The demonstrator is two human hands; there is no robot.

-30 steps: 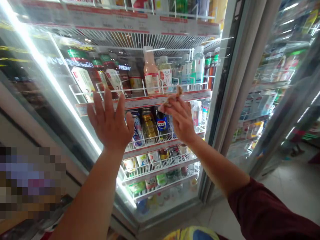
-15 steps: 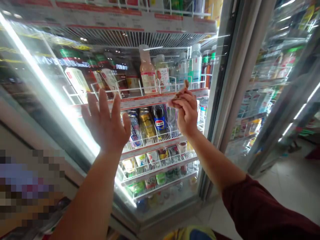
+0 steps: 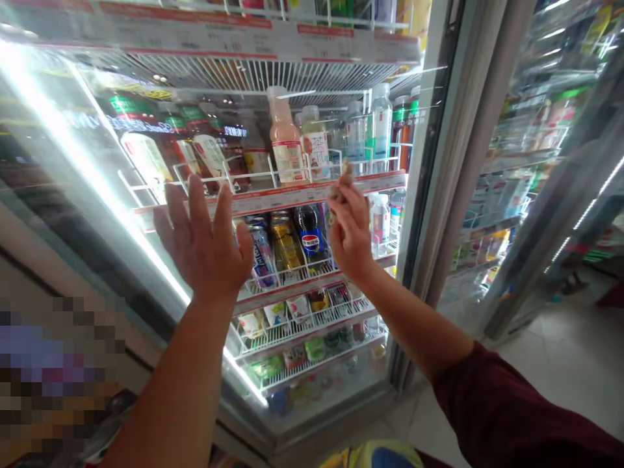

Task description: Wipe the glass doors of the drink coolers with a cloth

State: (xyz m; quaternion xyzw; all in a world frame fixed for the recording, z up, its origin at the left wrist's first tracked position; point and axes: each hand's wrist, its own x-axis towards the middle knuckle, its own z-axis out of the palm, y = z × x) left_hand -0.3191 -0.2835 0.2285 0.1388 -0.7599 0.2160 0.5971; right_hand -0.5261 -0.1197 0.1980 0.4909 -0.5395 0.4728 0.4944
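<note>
My left hand point(image 3: 205, 250) is spread flat with its fingers apart, palm towards the glass door point(image 3: 336, 400) of a drinks fridge, and it seems to rest on the pane. To its right, my right hand point(image 3: 355, 240) is closed on a small crumpled cloth point(image 3: 346, 174), held up against the glass. Most of the cloth is hidden by the fingers. Behind the pane, near the right hand, stand a pink drink bottle point(image 3: 287, 146), a tea bottle point(image 3: 316, 146) and a dark cola bottle point(image 3: 310, 234) with a blue label.
Wire shelves with price strips point(image 3: 273, 198) carry several bottles and cans. A bright light strip point(image 3: 97, 156) runs down the left side. The metal door frame point(image 3: 439, 195) stands at the right, with another glass door beyond it and a tiled floor point(image 3: 546, 344) below.
My right hand has moved a little to the left across the glass with the cloth. My left hand has stayed in nearly the same place.
</note>
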